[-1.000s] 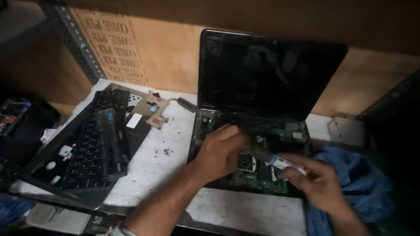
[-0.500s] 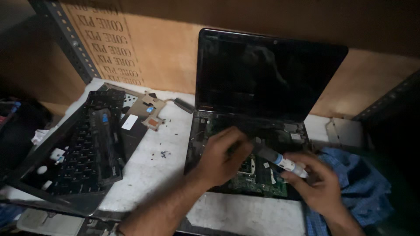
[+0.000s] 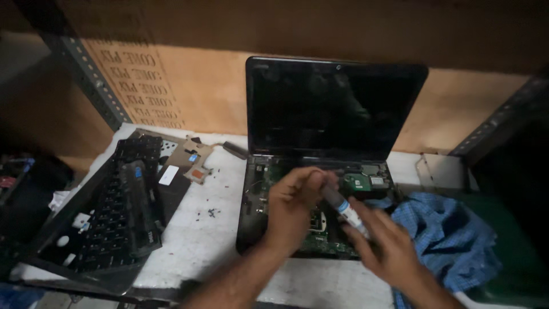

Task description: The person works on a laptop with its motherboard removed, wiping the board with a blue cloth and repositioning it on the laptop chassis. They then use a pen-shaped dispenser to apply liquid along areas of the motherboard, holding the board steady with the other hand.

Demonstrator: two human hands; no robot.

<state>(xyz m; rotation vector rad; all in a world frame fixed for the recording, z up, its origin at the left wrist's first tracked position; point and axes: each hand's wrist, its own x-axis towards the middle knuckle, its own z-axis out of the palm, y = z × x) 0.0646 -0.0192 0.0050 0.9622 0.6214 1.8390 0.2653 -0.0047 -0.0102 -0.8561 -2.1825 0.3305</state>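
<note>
An opened black laptop (image 3: 334, 109) stands on the white bench with its dark screen upright and its green circuit board (image 3: 357, 183) bared. A small white and blue tube (image 3: 346, 210) is held over the board. My right hand (image 3: 383, 246) grips the tube's lower end. My left hand (image 3: 294, 206) pinches the tube's upper tip, which points toward the screen. The tip itself is hidden by my fingers.
A removed black keyboard and laptop cover (image 3: 111, 212) lie at the left with a copper heat sink (image 3: 194, 166). Several tiny screws (image 3: 211, 213) dot the bench. A blue checked cloth (image 3: 446, 240) is bunched at the right. Cardboard (image 3: 171, 91) backs the shelf.
Both hands have drawn a little closer together over the board, with the tube tilted more steeply; the view has shifted slightly to the right.
</note>
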